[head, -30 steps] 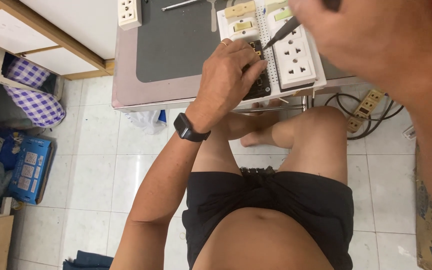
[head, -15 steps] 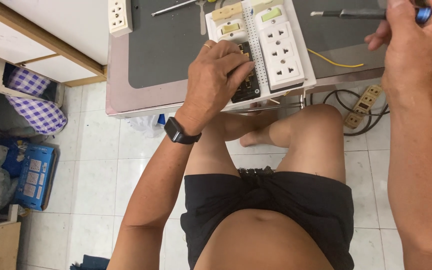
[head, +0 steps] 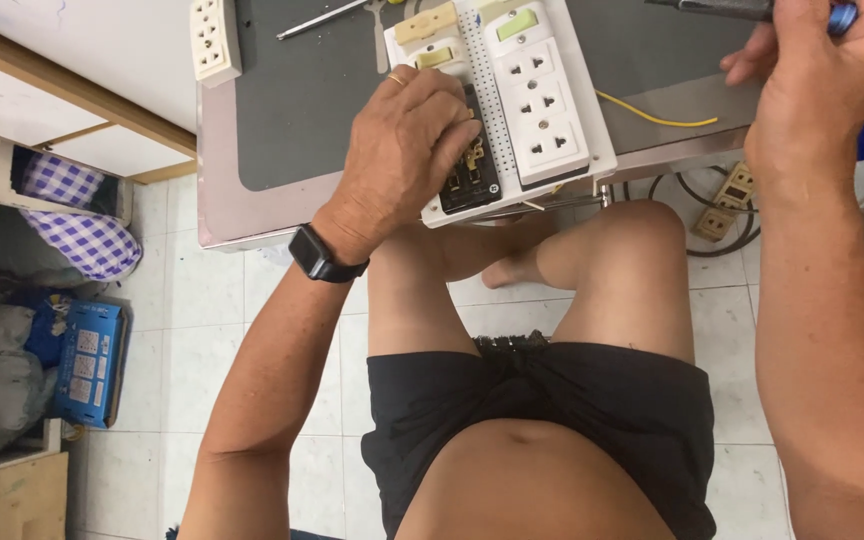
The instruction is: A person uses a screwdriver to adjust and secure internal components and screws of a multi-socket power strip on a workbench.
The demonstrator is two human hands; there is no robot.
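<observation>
A grey surface [head: 342, 110] fills the upper frame. On it the left hand [head: 407, 150] presses the strip [head: 512, 100] at upper centre — one socket module looks exposed, three seated. The right hand [head: 822, 90], upper right, grips a screwdriver [head: 742, 8] — apparently more fastening remains.

Left hand [head: 407, 150]: palm down, fingers curled and pressed together at the tips, thumb tucked under; ring on one finger, black watch at the wrist. Left forearm: runs from the lower left up to the counter's front edge, elbow bent.

Right hand [head: 822, 75]: raised near the counter's right end, back toward the viewer, fingers closed in a fist-like grip. Right forearm: rises steeply along the right side, wrist straight.
</observation>
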